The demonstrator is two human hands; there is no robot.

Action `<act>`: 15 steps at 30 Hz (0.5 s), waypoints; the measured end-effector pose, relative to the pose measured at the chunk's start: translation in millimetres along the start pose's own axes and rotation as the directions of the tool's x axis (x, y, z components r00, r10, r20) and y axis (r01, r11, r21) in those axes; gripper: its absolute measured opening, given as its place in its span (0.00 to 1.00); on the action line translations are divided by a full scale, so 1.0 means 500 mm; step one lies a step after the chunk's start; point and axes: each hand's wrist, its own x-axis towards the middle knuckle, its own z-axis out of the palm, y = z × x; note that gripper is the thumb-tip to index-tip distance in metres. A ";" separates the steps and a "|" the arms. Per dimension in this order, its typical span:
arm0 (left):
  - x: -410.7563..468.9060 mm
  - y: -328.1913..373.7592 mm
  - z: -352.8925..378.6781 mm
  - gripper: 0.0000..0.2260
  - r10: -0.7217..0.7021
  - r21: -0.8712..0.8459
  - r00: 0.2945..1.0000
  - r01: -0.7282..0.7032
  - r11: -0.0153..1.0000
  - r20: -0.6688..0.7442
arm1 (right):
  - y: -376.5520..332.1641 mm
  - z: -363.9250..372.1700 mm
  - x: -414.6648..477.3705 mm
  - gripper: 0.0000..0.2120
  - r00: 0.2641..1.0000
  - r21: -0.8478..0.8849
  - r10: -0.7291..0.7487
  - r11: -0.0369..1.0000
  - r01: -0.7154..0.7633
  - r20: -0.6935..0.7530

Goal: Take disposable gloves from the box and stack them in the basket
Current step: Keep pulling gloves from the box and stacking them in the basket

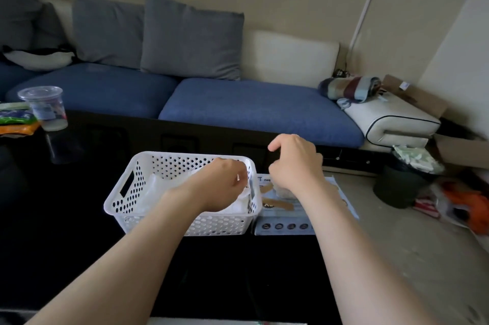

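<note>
Far left of the white perforated basket [127, 208], at the edge of the black table [66, 232], lie bright snack packets [16, 118] whose print is too blurred to read. Just beside them stands a clear plastic cup [45, 108] with a lid and a printed label that is also unreadable.

The basket sits on the table and holds a pile of pale, filmy disposable gloves [156, 189]. The left hand [219, 184] hangs over the basket's right half with its fingers curled down towards the pile. A pale sliver of film shows at the fingertips, but I cannot tell if it is pinched.

Touching the basket's right wall is the glove box [285, 208], lying flat with its top opening under the right hand [293, 163]. That hand is raised above the box with its fingers curled narrow, and I cannot tell if it grips anything. The box top carries dark letters near the basket, perhaps "XL", though they are too blurred to be sure. A row of round icons runs along its front face.

Behind the basket runs a blue sofa [251, 107] with grey cushions [190, 38]. Far to the basket's right, on the floor, stands a dark bin [397, 189] stuffed with paper.
</note>
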 end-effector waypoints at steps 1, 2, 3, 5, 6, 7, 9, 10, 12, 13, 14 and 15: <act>0.002 0.008 0.005 0.10 0.026 -0.014 1.000 -0.026 1.000 0.003 | 0.016 -0.004 0.000 0.19 0.999 -0.025 0.038 0.999 -0.037 0.017; 0.005 0.015 0.010 0.10 0.044 -0.029 0.999 -0.043 0.999 0.010 | 0.031 -0.006 0.000 0.20 0.996 -0.044 0.070 0.997 -0.068 0.047; 0.008 0.023 0.014 0.11 0.063 -0.043 0.998 -0.062 0.997 0.014 | 0.045 -0.007 0.001 0.20 0.993 -0.056 0.093 0.994 -0.089 0.075; 0.013 0.034 0.023 0.14 0.083 -0.062 0.996 -0.081 0.995 0.028 | 0.066 -0.009 0.000 0.19 0.990 -0.057 0.109 0.993 -0.104 0.094; 0.016 0.039 0.027 0.14 0.089 -0.062 0.996 -0.087 0.994 0.027 | 0.073 -0.010 -0.001 0.18 0.991 -0.035 0.109 0.994 -0.106 0.084; 0.020 0.045 0.033 0.14 0.102 -0.054 0.995 -0.101 0.993 0.016 | 0.081 -0.013 -0.001 0.16 0.992 0.000 0.105 0.994 -0.105 0.064; 0.026 0.053 0.041 0.13 0.117 -0.020 0.993 -0.117 0.993 -0.011 | 0.093 -0.013 0.001 0.09 0.996 0.047 0.081 0.995 -0.083 0.032; 0.028 0.057 0.045 0.12 0.116 -0.012 0.993 -0.116 0.993 -0.021 | 0.099 -0.013 0.003 0.06 0.997 0.053 0.065 0.996 -0.067 0.032; 0.036 0.064 0.054 0.13 0.104 -0.021 0.994 -0.105 0.994 -0.028 | 0.114 -0.011 0.006 0.05 0.999 0.074 0.024 0.997 -0.027 0.043; 0.039 0.066 0.058 0.14 0.091 -0.031 0.995 -0.091 0.995 -0.029 | 0.119 -0.010 0.007 0.05 0.999 0.087 -0.001 0.996 -0.003 0.047; 0.042 0.068 0.062 0.16 0.078 -0.038 0.996 -0.079 0.996 -0.035 | 0.125 -0.009 0.009 0.05 0.999 0.099 -0.028 0.995 0.024 0.044; 0.046 0.072 0.066 0.18 0.073 -0.038 0.996 -0.075 0.996 -0.054 | 0.132 -0.007 0.012 0.07 0.998 0.112 -0.052 0.993 0.048 0.031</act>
